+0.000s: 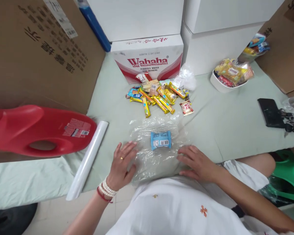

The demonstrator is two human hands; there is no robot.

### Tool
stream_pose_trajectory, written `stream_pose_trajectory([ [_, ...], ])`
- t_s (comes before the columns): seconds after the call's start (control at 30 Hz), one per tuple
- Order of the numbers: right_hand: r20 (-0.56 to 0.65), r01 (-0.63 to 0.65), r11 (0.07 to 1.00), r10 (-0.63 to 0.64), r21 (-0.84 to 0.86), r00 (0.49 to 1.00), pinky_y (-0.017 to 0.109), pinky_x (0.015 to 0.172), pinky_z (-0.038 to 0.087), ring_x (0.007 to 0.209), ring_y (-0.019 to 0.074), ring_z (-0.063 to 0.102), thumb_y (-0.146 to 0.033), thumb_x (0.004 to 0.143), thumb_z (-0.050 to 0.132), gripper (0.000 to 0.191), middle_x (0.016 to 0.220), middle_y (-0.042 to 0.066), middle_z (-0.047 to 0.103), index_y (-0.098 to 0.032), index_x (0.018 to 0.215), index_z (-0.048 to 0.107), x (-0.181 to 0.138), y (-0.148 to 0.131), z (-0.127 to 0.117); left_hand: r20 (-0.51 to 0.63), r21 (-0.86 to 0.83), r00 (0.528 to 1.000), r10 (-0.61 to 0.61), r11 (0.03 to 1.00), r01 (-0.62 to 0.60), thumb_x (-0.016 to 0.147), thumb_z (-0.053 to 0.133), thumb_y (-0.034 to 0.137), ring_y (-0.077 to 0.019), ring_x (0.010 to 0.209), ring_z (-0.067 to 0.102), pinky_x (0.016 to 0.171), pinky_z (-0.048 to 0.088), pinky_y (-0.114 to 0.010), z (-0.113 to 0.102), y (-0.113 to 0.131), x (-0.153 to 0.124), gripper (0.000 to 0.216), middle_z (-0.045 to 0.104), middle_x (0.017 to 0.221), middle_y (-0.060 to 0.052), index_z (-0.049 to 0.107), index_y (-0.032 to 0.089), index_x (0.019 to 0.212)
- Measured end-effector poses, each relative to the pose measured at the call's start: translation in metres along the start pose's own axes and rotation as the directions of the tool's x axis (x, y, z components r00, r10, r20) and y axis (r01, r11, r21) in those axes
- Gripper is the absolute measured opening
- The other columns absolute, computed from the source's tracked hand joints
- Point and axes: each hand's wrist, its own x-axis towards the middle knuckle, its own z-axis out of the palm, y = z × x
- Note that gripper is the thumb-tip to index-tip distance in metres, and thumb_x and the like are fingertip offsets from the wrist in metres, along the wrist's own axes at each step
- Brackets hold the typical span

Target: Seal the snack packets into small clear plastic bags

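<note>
A clear plastic sheet [159,130] lies crumpled flat on the pale green table cover [225,120]. On its middle rests a small blue snack packet [161,140] with a barcode facing up. My left hand [122,164] lies flat on the sheet's left edge, fingers spread, a ring and bead bracelets on it. My right hand [198,163] lies flat on the sheet's right edge, fingers stretched out. Neither hand holds anything. Behind the sheet sits a loose pile of wrapped snacks [159,96], mostly yellow and blue.
A roll of clear film [88,160] lies at the left beside a red plastic jug [39,133]. Cardboard boxes [39,49] and a Wahaha water carton [148,58] stand behind. A white bowl of snacks [228,78], a black phone [270,112] and keys [291,124] lie at the right.
</note>
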Motion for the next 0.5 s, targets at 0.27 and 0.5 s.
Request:
stream_pose_trajectory([
  [0.27, 0.022, -0.084, 0.992, 0.083, 0.095, 0.996, 0.038, 0.086, 0.05, 0.095, 0.021, 0.061, -0.02, 0.105, 0.048, 0.019, 0.106, 0.01, 0.072, -0.018, 0.101, 0.066, 0.008, 0.014, 0.008, 0.363, -0.112, 0.925, 0.114, 0.991, -0.078, 0.09, 0.06, 0.031, -0.0324, 0.149, 0.044, 0.127, 0.019, -0.058, -0.013, -0.019, -0.009, 0.071, 0.048, 0.159, -0.018, 0.037, 0.022, 0.157],
  [0.5, 0.067, -0.333, 0.886, 0.33, 0.324, 0.942, 0.025, 0.07, 0.045, 0.074, 0.0144, 0.059, -0.032, 0.107, 0.042, 0.02, 0.084, 0.001, 0.064, -0.022, 0.095, 0.055, 0.05, 0.023, -0.048, 0.074, -0.124, 0.995, -0.066, 0.99, 0.075, 0.1, 0.052, 0.032, -0.025, 0.11, 0.066, 0.097, 0.046, -0.043, 0.015, -0.013, 0.01, 0.023, 0.078, 0.102, -0.006, 0.072, 0.025, 0.092],
])
